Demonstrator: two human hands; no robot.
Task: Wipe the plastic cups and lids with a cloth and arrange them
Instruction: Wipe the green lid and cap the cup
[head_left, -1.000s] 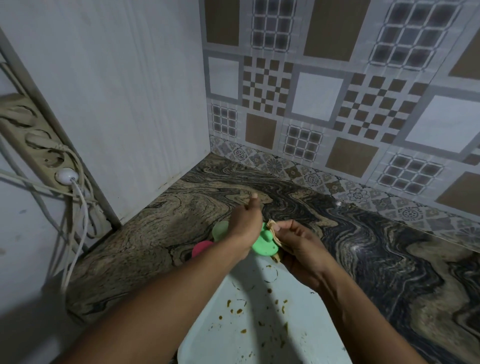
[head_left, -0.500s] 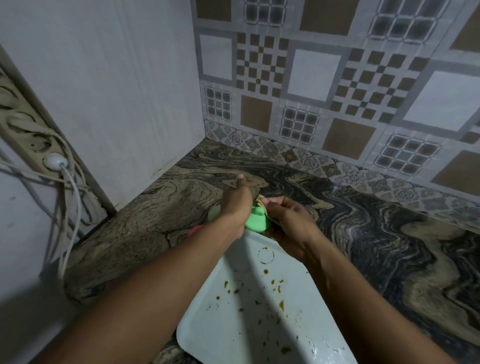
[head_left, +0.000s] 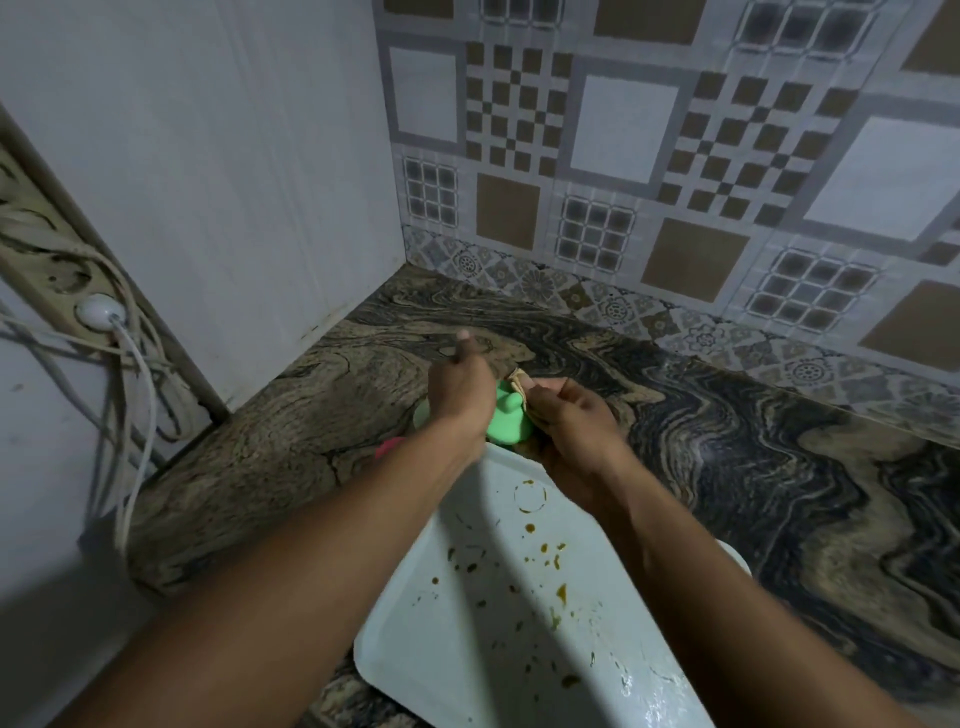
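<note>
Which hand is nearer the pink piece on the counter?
Left. The left hand sits just beyond the pink piece, which peeks from under its wrist; the right hand is farther right, past the green piece.

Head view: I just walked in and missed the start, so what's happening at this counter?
A person is wiping a green plastic piece at the marbled counter. The left hand holds it while the right hand pinches a small beige cloth against its edge. A pink piece and a paler green one lie mostly hidden under the left arm, beside a white tray spotted with brown stains.
</note>
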